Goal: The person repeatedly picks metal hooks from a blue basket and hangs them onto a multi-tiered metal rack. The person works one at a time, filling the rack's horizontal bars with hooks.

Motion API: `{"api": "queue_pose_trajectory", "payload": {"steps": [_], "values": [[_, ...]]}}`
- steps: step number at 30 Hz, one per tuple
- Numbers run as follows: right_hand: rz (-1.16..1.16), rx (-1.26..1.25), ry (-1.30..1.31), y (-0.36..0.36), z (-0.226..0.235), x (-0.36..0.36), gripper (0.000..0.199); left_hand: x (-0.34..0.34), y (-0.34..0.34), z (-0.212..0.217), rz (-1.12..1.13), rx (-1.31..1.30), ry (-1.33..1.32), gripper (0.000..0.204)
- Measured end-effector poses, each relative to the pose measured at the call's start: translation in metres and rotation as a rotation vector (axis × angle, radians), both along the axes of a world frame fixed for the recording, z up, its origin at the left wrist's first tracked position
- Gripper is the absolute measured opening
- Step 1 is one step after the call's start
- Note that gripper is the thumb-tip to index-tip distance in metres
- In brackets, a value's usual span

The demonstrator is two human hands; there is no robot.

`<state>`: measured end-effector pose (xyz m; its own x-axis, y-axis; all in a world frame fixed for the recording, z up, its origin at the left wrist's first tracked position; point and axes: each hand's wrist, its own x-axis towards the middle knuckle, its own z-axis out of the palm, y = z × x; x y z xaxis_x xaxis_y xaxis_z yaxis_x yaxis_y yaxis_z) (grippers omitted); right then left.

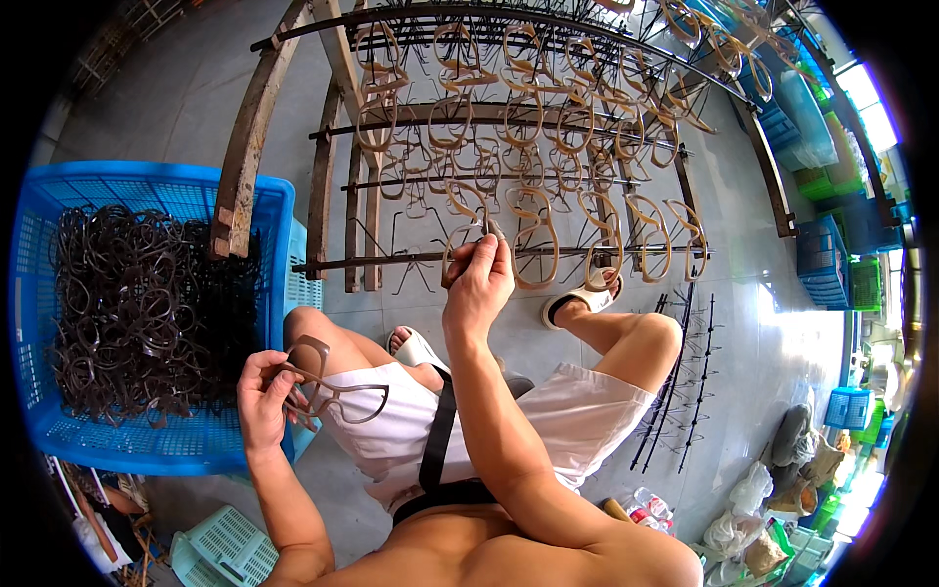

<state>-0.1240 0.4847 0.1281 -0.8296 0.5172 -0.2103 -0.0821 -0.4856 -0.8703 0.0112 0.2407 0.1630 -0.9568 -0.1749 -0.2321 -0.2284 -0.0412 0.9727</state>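
My left hand (pixel 266 399) is closed at thigh height around brown eyeglass frames (pixel 386 399), without lenses as far as I can see; they seem to be more than one, overlapping. Stretched forward, my right hand (pixel 481 276) pinches an eyeglass frame (pixel 453 197) at the lowest bar (pixel 391 257) of a rack. Its fingers hide where the frame meets the bar's wire prongs. Right of that hand, several tan eyeglass frames (pixel 533 238) hang in a row from the same bar. To its left, the bar's thin prongs hold no frames.
A blue plastic basket (pixel 127 174) at my left holds a heap of dark eyeglass frames (pixel 137 313). Wooden posts (pixel 256 127) carry more bars hung with frames. Spare pronged bars (pixel 675 391) lie on the floor at right. A pale green basket (pixel 230 553) stands lower left.
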Motion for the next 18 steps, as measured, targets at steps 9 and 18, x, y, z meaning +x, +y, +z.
{"api": "queue_pose_trajectory", "payload": {"steps": [9,18], "values": [[-0.042,-0.243,0.063,-0.0014,-0.0082,-0.0034,0.024,-0.0035,0.0004,0.0007,0.021,-0.021,0.021,0.021],[-0.068,-0.345,0.092,-0.002,-0.0056,-0.0033,0.018,-0.0041,0.0006,-0.0011,0.04,-0.004,0.007,0.021]]}}
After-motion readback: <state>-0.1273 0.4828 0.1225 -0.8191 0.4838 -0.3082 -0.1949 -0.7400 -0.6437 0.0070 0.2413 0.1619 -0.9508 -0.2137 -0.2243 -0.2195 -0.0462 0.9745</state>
